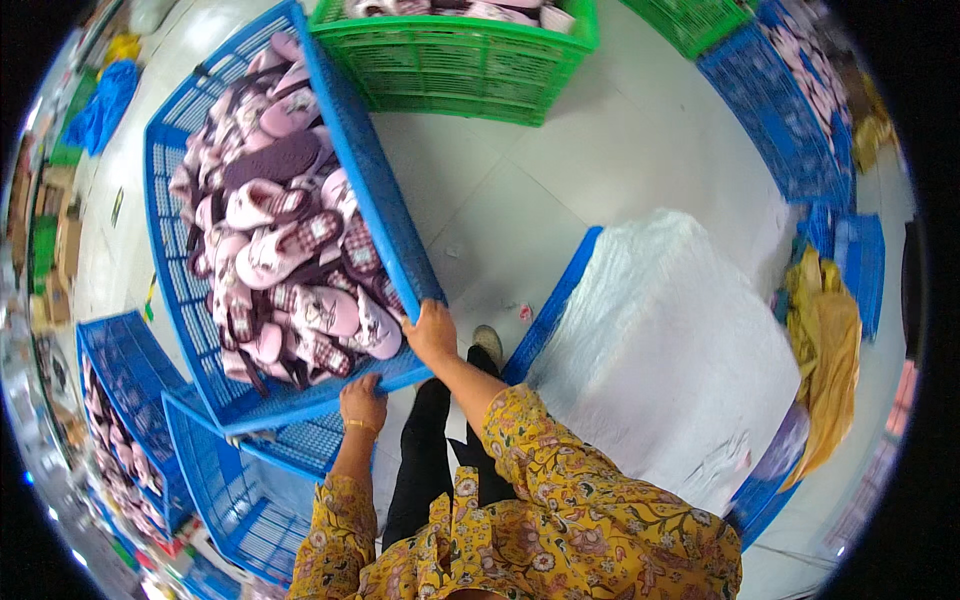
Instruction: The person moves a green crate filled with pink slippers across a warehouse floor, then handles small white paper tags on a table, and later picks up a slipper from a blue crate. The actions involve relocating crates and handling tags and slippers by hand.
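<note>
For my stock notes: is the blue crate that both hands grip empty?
No, the blue crate gripped by the left hand and right hand is full of pink slippers.

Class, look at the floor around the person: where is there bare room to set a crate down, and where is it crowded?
Bare floor lies between the held blue crate, the green crate and the white covered stack. The left side is crowded with stacked blue crates. Both the left hand and right hand grip the crate's rim.

Blue crate (370, 190); pink, plaid slippers (290, 260); green crate (450, 65).

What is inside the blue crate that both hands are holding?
The blue crate holds piled pink and purple slippers. The lower layers and the crate floor are covered.
</note>
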Available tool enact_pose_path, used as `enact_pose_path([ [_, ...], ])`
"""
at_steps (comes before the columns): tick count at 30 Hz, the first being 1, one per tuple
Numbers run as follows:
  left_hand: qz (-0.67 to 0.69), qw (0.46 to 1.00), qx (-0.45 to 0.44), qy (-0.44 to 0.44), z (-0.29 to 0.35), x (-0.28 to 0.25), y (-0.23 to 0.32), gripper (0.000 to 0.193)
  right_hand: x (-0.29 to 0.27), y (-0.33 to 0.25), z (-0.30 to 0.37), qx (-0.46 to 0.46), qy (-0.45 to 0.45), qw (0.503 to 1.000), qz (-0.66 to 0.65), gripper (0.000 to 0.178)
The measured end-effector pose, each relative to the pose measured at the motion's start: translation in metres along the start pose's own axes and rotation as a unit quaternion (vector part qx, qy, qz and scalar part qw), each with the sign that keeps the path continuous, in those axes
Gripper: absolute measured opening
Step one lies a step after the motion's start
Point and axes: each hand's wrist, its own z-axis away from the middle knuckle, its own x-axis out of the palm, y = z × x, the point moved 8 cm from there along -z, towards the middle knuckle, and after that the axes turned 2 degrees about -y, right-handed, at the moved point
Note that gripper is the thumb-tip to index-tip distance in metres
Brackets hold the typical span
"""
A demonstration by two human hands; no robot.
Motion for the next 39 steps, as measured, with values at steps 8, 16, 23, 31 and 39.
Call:
enact_pose_path([
  [8, 0.06, 0.997, 0.049, -0.024, 0.0, 0.016, 0.002, 0.049, -0.013, 0.006, 0.003, -0.006, -0.004, 1.0, -0.02, 0.037],
  [16, 0.059, 0.994, 0.067, -0.059, -0.007, 0.012, 0.004, 0.055, -0.007, 0.01, 0.002, 0.031, -0.036, 0.998, -0.035, 0.042],
  [23, 0.019, 1.0, 0.013, 0.003, -0.002, 0.003, 0.006, 0.054, -0.032, -0.032, -0.048, -0.057, 0.004, 0.991, -0.119, 0.053],
  [31, 0.009, 0.999, 0.004, 0.042, 0.0, 0.009, 0.006, 0.049, 0.007, -0.046, -0.107, -0.014, -0.037, 0.999, -0.032, 0.039],
  [39, 0.021, 0.995, 0.041, 0.088, 0.005, 0.006, -0.004, 0.043, -0.004, -0.034, -0.09, 0.007, -0.042, 0.997, -0.057, 0.042],
])
